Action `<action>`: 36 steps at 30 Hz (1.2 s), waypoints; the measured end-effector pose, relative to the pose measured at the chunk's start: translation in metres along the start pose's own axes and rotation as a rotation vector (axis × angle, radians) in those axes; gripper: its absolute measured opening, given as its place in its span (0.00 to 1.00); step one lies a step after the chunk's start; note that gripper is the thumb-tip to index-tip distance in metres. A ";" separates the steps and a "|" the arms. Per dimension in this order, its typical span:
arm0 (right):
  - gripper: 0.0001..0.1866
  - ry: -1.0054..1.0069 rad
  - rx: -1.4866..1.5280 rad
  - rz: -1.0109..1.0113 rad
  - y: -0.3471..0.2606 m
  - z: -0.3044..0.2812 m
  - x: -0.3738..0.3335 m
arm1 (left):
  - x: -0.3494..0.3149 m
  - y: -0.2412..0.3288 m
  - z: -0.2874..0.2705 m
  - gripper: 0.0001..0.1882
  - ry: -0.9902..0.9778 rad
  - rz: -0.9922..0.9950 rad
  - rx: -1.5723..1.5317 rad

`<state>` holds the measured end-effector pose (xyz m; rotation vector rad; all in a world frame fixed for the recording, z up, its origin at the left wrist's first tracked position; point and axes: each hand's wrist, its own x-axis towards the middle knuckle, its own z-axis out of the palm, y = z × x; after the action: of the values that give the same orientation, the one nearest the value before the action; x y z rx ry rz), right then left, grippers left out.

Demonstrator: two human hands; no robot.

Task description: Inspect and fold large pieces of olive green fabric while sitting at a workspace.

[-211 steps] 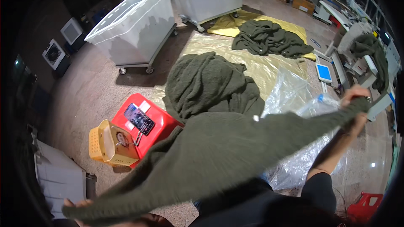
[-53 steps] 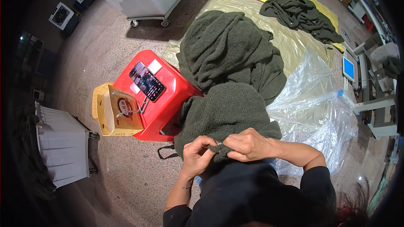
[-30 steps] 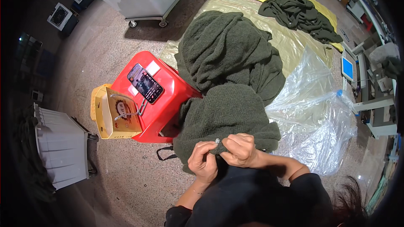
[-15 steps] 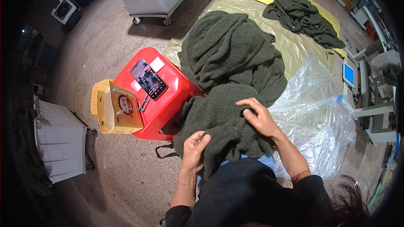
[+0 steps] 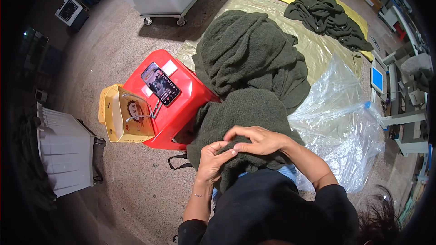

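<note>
That olive knit garment (image 5: 247,109) looks soft, limp, best held by folds; left hand (image 5: 211,159) pinches one, right hand (image 5: 263,141) curls, grip unclear.

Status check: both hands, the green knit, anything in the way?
Left hand pinching green knit; right hand curved against it. Green knit bunched over lap. Nothing visibly blocking either hand.

black short-sleeved top (image 5: 272,208), thin left-wrist bracelet (image 5: 198,195), blue trousers (image 5: 287,171)

Speckled floor (image 5: 136,186), red stool (image 5: 193,102) standing there, phone (image 5: 160,84) on its top, yellowish sheet (image 5: 313,50), dark-green heap (image 5: 247,47) over the sheet's near edge
</note>
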<state>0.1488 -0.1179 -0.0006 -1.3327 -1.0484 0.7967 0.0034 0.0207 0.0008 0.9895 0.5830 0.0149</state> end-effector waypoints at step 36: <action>0.12 0.043 -0.179 0.239 0.002 0.003 -0.011 | 0.007 -0.015 0.004 0.06 0.075 0.030 0.046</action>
<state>0.1421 -0.1272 -0.0039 -1.6430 -0.9547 0.8619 0.0072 0.0114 -0.0125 1.0458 0.6398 0.0657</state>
